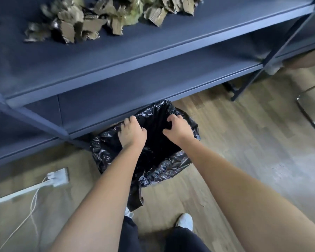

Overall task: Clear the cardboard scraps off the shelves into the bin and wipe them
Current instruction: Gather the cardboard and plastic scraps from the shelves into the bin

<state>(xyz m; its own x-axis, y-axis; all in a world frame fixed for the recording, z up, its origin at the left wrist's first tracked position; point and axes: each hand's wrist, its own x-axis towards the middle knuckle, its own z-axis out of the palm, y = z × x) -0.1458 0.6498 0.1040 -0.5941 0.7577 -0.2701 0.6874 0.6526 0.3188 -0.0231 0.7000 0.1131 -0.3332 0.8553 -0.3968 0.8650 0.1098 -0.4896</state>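
Status: early, nothing cleared yet by the look of it. Cardboard scraps (76, 24) sit in a loose heap on the upper shelf (153, 42), at the far left; blur hides how many pieces. Lower shelf (153, 82) shows no scraps in the visible part. Bin (171, 160) stands on the floor (225, 142) just near of the lower shelf edge, lined with a black liner (102, 148); interior too dark to tell whether anything lies inside. Left hand (132, 132) is at the far-left rim, fingers (131, 118) curled over the liner edge and gripping it. Right hand (178, 129) is at the far-right rim, fingers (173, 118) bent and bunching the liner. Judgement: bin is being positioned or its mouth spread. Remaining: move all scraps to bin, then wipe both shelves. No cloth in view.
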